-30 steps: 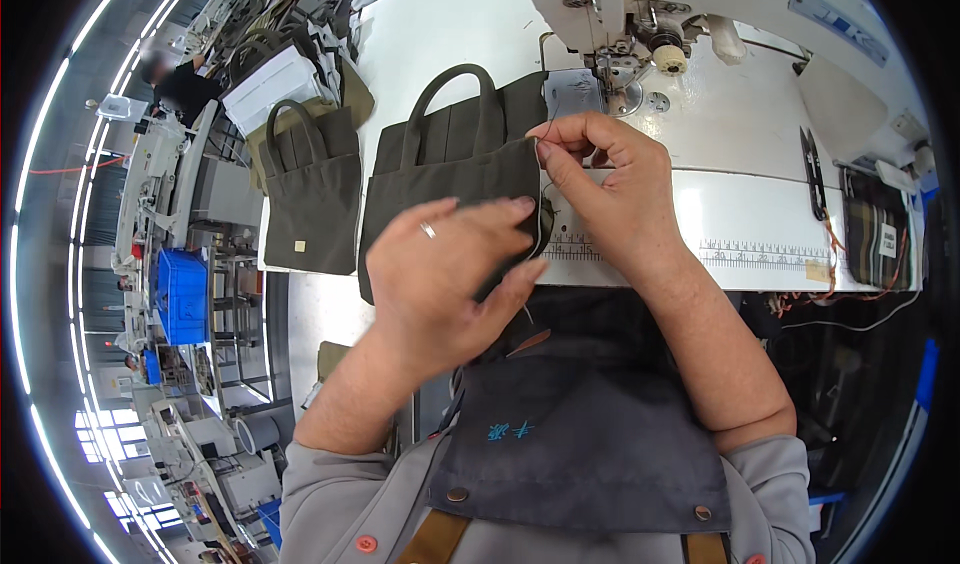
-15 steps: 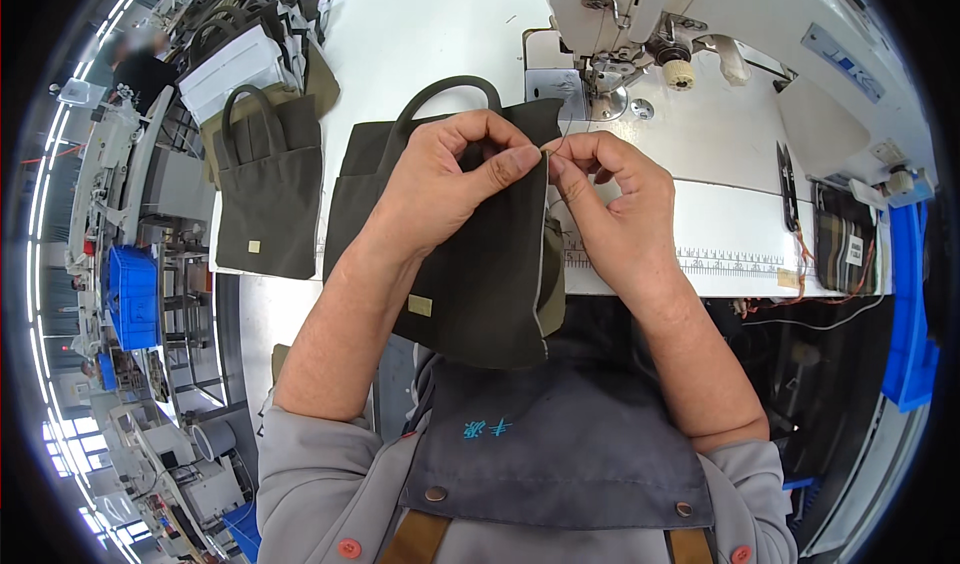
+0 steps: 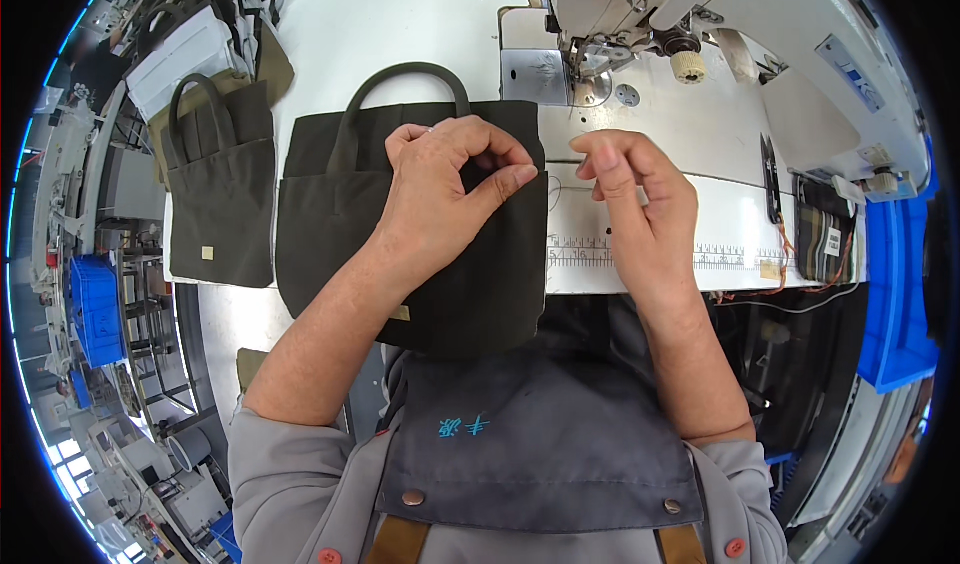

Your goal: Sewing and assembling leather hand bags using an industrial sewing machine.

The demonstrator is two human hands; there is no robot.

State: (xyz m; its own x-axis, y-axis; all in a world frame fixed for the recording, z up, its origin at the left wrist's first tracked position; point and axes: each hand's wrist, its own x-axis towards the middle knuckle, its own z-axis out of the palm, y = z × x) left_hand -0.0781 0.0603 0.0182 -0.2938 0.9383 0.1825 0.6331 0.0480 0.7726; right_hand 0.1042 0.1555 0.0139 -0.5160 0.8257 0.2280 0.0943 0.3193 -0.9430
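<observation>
Dark green bag [image 3: 470, 264] overhanging the white table's [image 3: 400, 24] front edge, left hand [image 3: 435, 184] pinched closed near its upper right side, fabric grip unclear, right hand [image 3: 648, 194] now apart from it, fingers curled, cannot tell if holding anything

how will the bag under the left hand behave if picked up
The bag would probably flop, since its fabric body looks flat and reaches past the table edge. Its handle may hold shape better, as it shows a smooth arch.

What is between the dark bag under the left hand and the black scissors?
In the head view, the right hand is between the bag and scissors, over the white table.
</observation>
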